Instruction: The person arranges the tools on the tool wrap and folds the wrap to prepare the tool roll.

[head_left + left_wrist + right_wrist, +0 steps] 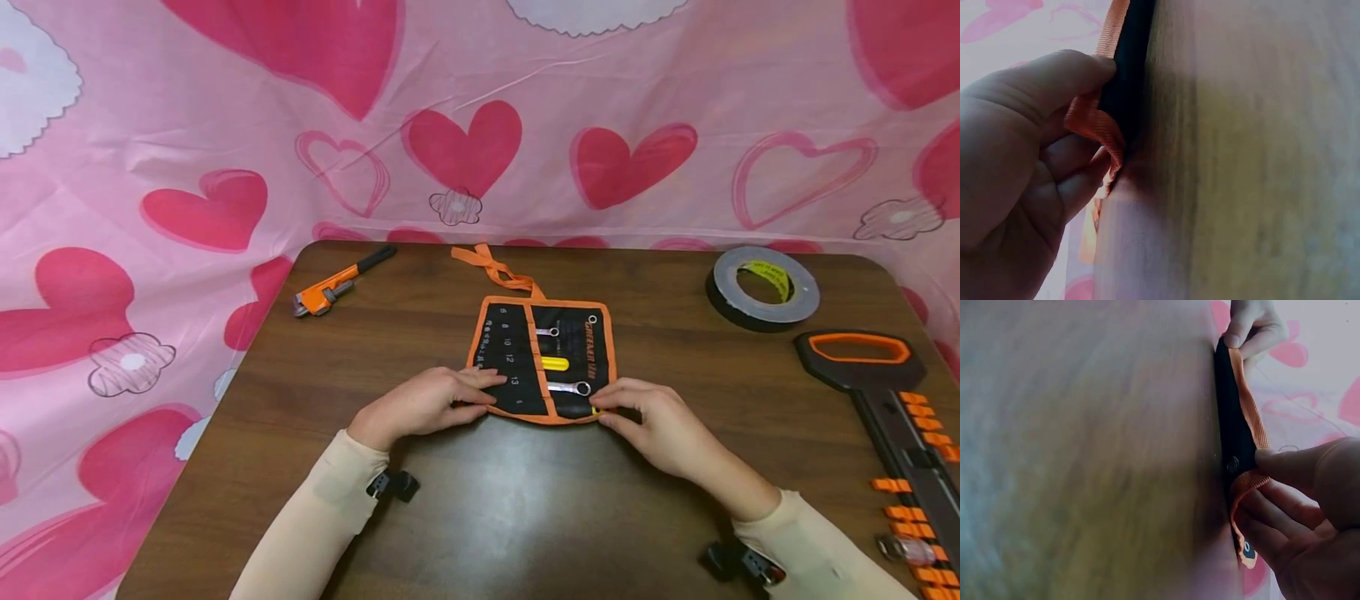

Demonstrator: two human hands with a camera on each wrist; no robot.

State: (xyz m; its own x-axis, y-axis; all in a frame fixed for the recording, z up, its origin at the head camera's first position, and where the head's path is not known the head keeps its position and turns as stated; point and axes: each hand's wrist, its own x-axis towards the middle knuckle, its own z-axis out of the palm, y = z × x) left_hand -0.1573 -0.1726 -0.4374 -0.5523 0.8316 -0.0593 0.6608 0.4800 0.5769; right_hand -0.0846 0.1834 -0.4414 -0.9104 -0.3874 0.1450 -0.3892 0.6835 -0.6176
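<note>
A black tool pouch [517, 358] with orange edging lies unrolled on the table, with numbers printed on its left half. In its right half sit two wrenches [570, 388] and a yellow-handled tool [555, 364]; a further tool at the near corner is partly hidden. My left hand [435, 400] pinches the pouch's near left corner between thumb and fingers, as the left wrist view shows at the orange edging [1094, 122]. At the near right corner, my right hand [660, 421] pinches the edge, its thumb on the black fabric [1235, 419].
An orange pipe wrench [330, 287] lies at the back left. A roll of tape [802, 292] sits at the back right, near a black rack with orange clips [892, 450]. The pouch's orange tie strap [498, 271] trails toward the table's far edge.
</note>
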